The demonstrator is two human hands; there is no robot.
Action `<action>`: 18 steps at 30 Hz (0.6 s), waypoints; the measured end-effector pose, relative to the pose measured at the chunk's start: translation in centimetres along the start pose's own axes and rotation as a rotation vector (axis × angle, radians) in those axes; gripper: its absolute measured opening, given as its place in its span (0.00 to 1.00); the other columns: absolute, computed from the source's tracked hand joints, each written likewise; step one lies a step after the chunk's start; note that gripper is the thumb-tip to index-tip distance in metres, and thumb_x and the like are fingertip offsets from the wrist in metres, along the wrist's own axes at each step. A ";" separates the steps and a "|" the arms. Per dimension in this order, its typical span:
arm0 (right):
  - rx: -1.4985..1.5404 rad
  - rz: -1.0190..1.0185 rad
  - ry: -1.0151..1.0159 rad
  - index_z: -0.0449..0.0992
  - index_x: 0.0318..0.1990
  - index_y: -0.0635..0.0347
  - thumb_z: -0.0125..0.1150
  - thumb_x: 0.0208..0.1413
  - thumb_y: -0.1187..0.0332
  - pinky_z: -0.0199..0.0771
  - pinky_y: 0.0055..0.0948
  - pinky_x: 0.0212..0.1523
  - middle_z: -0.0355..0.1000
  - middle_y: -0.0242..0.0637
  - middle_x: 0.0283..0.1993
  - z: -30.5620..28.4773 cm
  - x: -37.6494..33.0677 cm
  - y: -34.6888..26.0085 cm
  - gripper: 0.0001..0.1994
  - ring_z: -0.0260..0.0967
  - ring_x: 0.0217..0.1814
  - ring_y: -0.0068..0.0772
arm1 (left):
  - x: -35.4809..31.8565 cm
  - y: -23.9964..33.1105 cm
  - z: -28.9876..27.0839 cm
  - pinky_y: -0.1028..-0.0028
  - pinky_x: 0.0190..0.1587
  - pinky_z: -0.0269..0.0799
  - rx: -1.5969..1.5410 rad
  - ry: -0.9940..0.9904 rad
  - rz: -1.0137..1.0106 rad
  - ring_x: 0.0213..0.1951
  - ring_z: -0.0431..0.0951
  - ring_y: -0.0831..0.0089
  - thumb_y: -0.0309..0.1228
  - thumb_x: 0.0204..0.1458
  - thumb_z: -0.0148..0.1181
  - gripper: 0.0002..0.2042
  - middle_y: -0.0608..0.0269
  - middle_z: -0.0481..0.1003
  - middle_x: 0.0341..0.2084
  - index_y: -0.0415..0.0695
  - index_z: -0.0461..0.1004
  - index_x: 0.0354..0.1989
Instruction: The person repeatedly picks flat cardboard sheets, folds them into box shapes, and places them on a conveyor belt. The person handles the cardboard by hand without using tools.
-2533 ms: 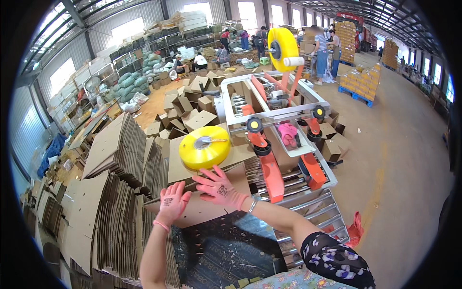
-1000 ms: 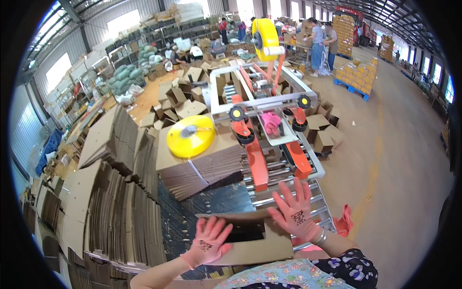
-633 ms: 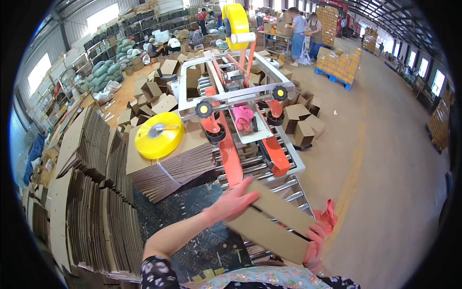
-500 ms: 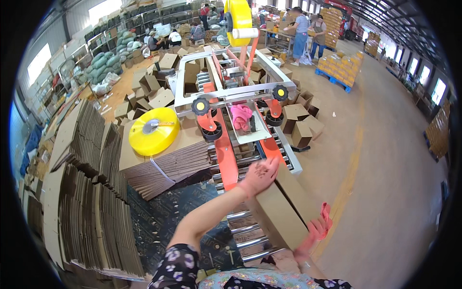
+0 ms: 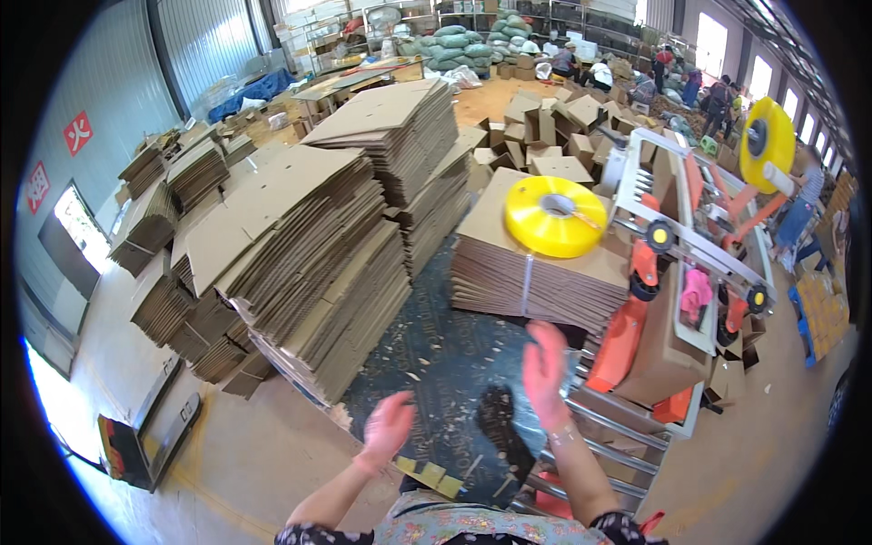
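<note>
My left hand [image 5: 389,427] is raised over the near left part of a dark, scuffed tabletop [image 5: 427,363], fingers stretched out and holding nothing. Over the right side of that top is my right hand [image 5: 545,368], fingers extended upward and empty. Left of my hands rise tall stacks of flattened cardboard boxes [image 5: 318,245]. Beyond my right hand lies a strapped bundle of flat boxes [image 5: 536,283] with a big yellow tape roll [image 5: 556,216] on top. To the right, a brown carton [image 5: 670,350] sits within the orange-and-white taping machine [image 5: 622,350].
Metal rollers [image 5: 618,454] run beside the tabletop on the right. A pink cloth [image 5: 696,292] lies on the machine, below another yellow tape roll [image 5: 766,145]. Open cartons [image 5: 554,123] are heaped behind. A pallet jack [image 5: 159,436] stands at left; people work far off.
My view has swung left. Both hands have come off the carton and now hover over the dark tabletop. The carton has moved forward along the rollers into the taping machine.
</note>
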State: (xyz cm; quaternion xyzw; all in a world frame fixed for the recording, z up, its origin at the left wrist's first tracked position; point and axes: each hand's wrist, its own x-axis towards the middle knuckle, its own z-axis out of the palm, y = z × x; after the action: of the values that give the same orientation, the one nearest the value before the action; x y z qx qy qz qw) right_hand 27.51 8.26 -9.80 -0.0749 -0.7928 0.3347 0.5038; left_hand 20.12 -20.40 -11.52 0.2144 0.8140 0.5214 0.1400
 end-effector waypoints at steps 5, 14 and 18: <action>1.171 0.922 -0.211 0.72 0.55 0.58 0.55 0.66 0.60 0.71 0.23 0.48 0.72 0.32 0.52 22.0 6.3 -0.3 0.16 0.70 0.50 0.25 | -1.3 -5.3 -14.7 0.71 0.59 0.64 -0.436 0.662 -0.121 0.53 0.69 0.71 0.31 0.62 0.50 0.20 0.59 0.69 0.52 0.38 0.64 0.62; 0.714 0.991 -0.082 0.72 0.56 0.66 0.42 0.65 0.41 0.67 0.32 0.55 0.74 0.39 0.53 41.6 21.1 7.3 0.33 0.69 0.53 0.37 | 12.3 -9.6 -23.5 0.61 0.70 0.48 -0.703 0.866 0.100 0.68 0.56 0.58 0.46 0.64 0.46 0.32 0.50 0.51 0.69 0.43 0.48 0.71; 0.655 0.968 -0.025 0.71 0.58 0.68 0.39 0.66 0.40 0.65 0.34 0.59 0.73 0.40 0.56 42.9 20.2 6.2 0.35 0.68 0.59 0.40 | 15.8 -15.1 -22.7 0.55 0.71 0.47 0.192 0.886 0.396 0.72 0.48 0.53 0.42 0.63 0.46 0.31 0.47 0.45 0.71 0.45 0.47 0.72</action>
State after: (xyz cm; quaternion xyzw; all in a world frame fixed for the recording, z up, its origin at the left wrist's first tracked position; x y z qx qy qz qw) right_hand -19.97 2.73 -9.91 -0.2649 -0.5295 0.7553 0.2809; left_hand -6.88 -36.00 -15.89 0.1346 0.7834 0.5015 -0.3417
